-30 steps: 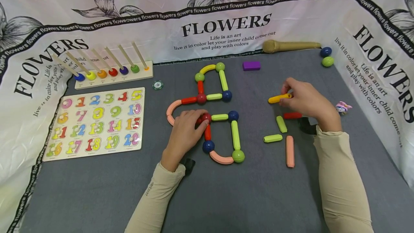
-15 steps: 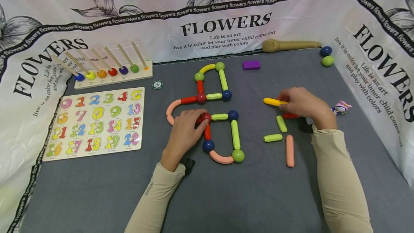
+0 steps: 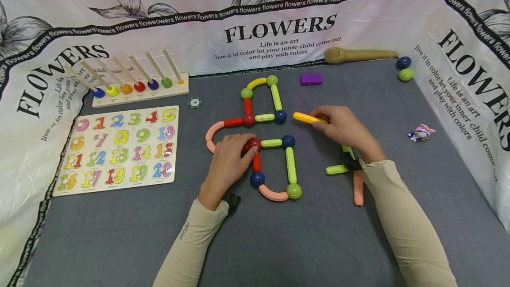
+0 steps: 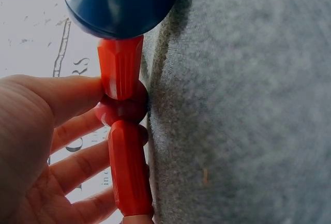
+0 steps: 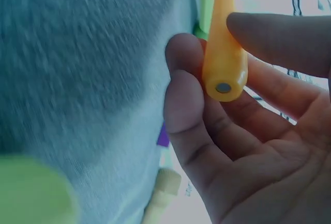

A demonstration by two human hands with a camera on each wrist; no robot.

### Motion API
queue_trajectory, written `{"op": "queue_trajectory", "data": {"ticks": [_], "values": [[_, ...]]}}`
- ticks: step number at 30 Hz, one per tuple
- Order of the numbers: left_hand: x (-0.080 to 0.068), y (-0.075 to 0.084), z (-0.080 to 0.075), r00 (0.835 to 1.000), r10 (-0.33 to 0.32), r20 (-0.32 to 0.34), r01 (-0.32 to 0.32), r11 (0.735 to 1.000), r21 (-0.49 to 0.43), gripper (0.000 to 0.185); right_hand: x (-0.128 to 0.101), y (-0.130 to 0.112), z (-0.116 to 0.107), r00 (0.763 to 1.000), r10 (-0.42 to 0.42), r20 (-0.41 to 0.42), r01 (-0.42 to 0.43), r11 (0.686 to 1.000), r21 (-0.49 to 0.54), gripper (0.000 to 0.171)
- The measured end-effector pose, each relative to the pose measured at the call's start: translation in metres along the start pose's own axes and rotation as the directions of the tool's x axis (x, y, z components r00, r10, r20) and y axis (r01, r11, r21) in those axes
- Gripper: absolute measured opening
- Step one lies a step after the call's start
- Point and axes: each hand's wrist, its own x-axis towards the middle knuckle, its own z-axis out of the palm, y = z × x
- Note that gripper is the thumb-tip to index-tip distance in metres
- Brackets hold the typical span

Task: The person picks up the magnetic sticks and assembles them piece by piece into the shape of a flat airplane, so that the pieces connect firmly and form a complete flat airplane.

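My right hand [image 3: 340,125] pinches a yellow magnetic stick [image 3: 307,118] between thumb and fingers, right of the linked sticks and balls. A small metal disc shows in that stick's end in the right wrist view. My left hand [image 3: 230,160] holds the linked shape at its red ball [image 3: 253,144], thumb by one red stick [image 4: 120,69] and fingers behind another red stick [image 4: 129,167]. The shape runs through a blue ball [image 3: 288,141], green sticks [image 3: 291,165], a green ball [image 3: 294,191] and pink curved sticks [image 3: 272,194]. Its upper loop ends near another blue ball [image 3: 280,116].
Loose green sticks [image 3: 336,170] and a pink stick [image 3: 358,191] lie partly under my right wrist. A purple block [image 3: 311,79], wooden stick [image 3: 358,55], small figurine [image 3: 421,133], number board [image 3: 119,149], peg stand [image 3: 139,94] and poker chip [image 3: 195,102] lie around.
My right hand has moved left with the yellow stick, towards the linked shape. Its wrist now covers the loose red stick. The left hand has stayed in place.
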Motion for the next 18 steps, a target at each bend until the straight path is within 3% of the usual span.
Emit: {"op": "queue_trajectory", "data": {"ticks": [9, 18], "values": [[0.001, 0.001, -0.002, 1.000, -0.007, 0.005, 0.007, 1.000, 0.001, 0.033, 0.008, -0.002, 0.012, 0.999, -0.052, -0.005, 0.052, 0.999, -0.005, 0.023], [0.001, 0.001, -0.001, 1.000, -0.011, 0.011, 0.011, 1.000, 0.003, 0.033, 0.007, 0.009, 0.006, 0.998, 0.056, 0.008, -0.057, 0.997, 0.054, 0.027]]}}
